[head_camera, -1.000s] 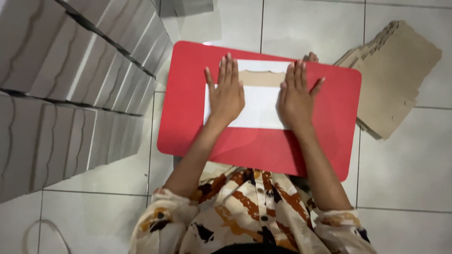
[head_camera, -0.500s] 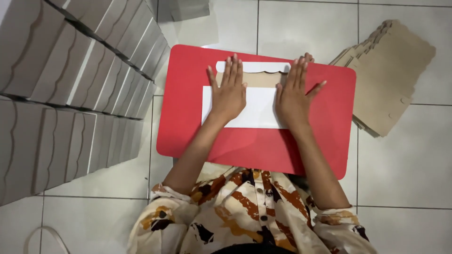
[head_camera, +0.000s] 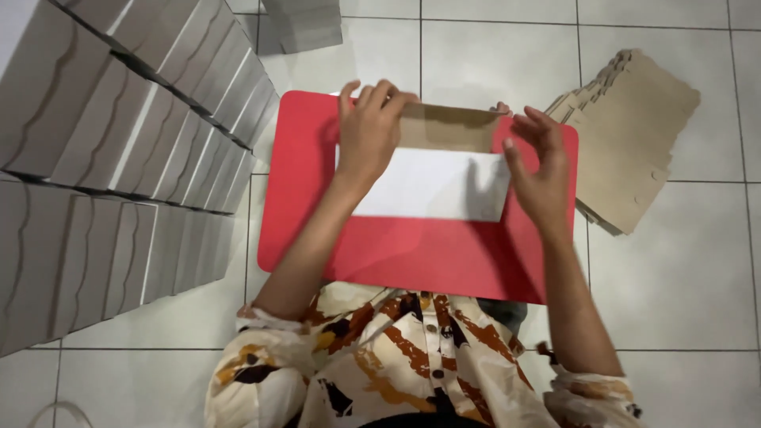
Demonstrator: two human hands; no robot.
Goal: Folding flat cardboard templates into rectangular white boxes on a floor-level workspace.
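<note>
Overhead, at the far left of the frame, rows of folded grey-white boxes (head_camera: 119, 158) stand stacked on the pale tiled floor (head_camera: 682, 269), filling the upper left and middle left; one more grey box (head_camera: 305, 24) sits at the top edge, near the centre. Just right of the stacks, a red board (head_camera: 412, 246) lies flat before you, filling the centre of the frame. On its upper half rests a flat cardboard box blank (head_camera: 432, 170), its near panel white, its far flap brown and raised along the board's top edge. Your left hand (head_camera: 369, 135) lies over the blank's left end, palm down, fingers curled over the top of the brown flap and gripping it. Your right hand (head_camera: 543, 170) meets the blank's right end, fingers spread and bent, fingertips at the flap's right corner, thumb against the white panel's edge; it is partly open, pinching rather than clenched. At the right of the frame, just beside the board, a fanned pile of brown flat cardboard blanks (head_camera: 630, 135) lies on the tiles. At the bottom centre, your patterned shirt (head_camera: 396, 364) in cream, rust and black shows below the board.
</note>
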